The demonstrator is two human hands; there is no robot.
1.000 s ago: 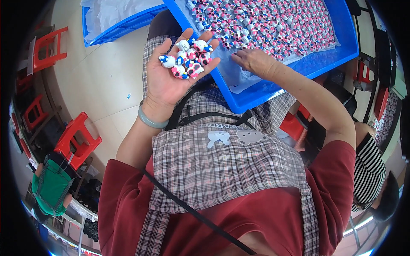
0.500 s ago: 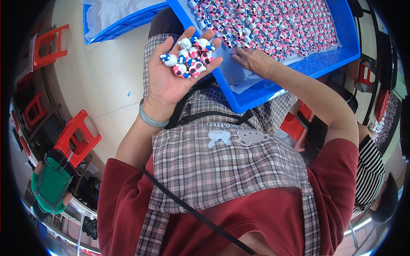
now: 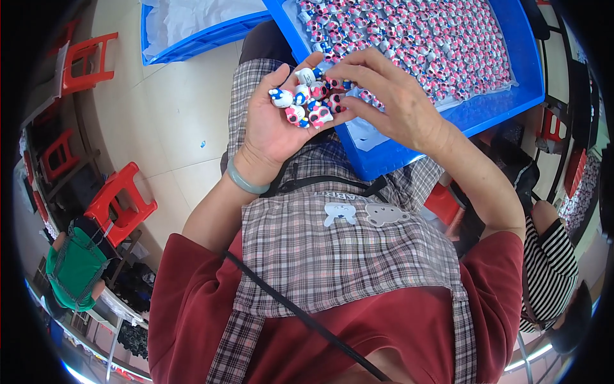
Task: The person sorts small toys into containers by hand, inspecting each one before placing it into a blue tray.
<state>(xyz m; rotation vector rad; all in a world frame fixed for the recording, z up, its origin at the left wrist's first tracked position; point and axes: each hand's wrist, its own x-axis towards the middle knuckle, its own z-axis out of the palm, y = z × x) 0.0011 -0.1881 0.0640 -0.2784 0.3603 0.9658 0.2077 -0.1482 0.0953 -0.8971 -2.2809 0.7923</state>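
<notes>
My left hand (image 3: 271,130) is palm up with its fingers curled, cradling several small toy figurines (image 3: 298,116) in white, pink and blue. Over that palm reaches my right hand (image 3: 403,102), its thumb and fingers closing round a figurine (image 3: 337,84) at the pile's right side; the fingertips partly cover it. Just behind and to the right, a blue plastic tray (image 3: 448,136) slants across my lap. Densely packed rows of similar figurines (image 3: 422,51) lie in it on a white liner (image 3: 366,136).
Another blue tray (image 3: 211,40) with white lining stands at the far left. Red stools (image 3: 121,203) are on the left floor. A person in green (image 3: 77,265) sits at the left, and one in a striped top (image 3: 551,272) at the right.
My right hand has come from the tray's near left area to the figurines in my left palm. The whole view has shifted slightly.
</notes>
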